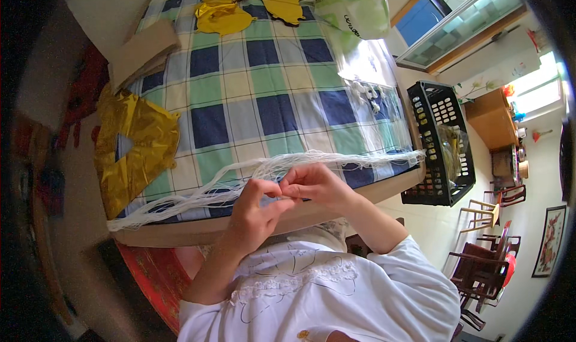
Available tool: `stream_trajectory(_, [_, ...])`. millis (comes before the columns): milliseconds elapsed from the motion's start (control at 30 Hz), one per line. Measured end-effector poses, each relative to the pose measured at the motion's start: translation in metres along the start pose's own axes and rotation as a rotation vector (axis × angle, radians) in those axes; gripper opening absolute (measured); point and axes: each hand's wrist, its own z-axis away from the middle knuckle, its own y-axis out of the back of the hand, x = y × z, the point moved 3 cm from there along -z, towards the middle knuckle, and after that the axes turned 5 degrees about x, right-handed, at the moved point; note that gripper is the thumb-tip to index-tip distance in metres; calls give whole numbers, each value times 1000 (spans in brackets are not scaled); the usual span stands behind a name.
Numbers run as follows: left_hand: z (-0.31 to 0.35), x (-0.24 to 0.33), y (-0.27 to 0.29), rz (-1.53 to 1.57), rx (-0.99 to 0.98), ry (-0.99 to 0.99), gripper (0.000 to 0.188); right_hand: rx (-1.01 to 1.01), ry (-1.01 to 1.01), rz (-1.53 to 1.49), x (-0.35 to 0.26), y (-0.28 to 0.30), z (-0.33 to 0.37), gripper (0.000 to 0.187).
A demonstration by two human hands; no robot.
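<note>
My left hand (pixel 253 213) and my right hand (pixel 317 186) meet just above the near edge of a table with a checked cloth (pixel 273 114). Thumb and fingers of both are pinched, fingertips touching. Whatever lies between them is too small or hidden to make out. Right behind my hands, a long loose bundle of thin white strings (pixel 360 158) stretches along the near edge from left to right. A shiny gold foil piece with a hole (pixel 147 141) hangs partly over the left edge.
More gold foil pieces (pixel 225 19) and a green-and-white plastic bag (pixel 357 12) lie at the far side. Brown cardboard (pixel 144 53) rests at the far left. Small white pieces (pixel 366 95) lie at the right. A black plastic crate (pixel 424 138) stands beyond the right edge.
</note>
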Motion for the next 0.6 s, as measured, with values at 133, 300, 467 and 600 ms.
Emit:
stream_trajectory(133, [3, -6, -5, 35, 18, 186, 23, 74, 172, 341, -5, 1, 7, 15])
stream_trajectory(300, [-1, -4, -17, 30, 76, 230, 24, 124, 371, 559, -15, 6, 16, 15])
stream_trajectory(467, [5, -17, -33, 353, 152, 498, 31, 104, 484, 818, -21, 9, 28, 13])
stream_trajectory(600, [-7, -6, -19, 193, 83, 371, 29, 785, 607, 788, -57, 111, 40, 13])
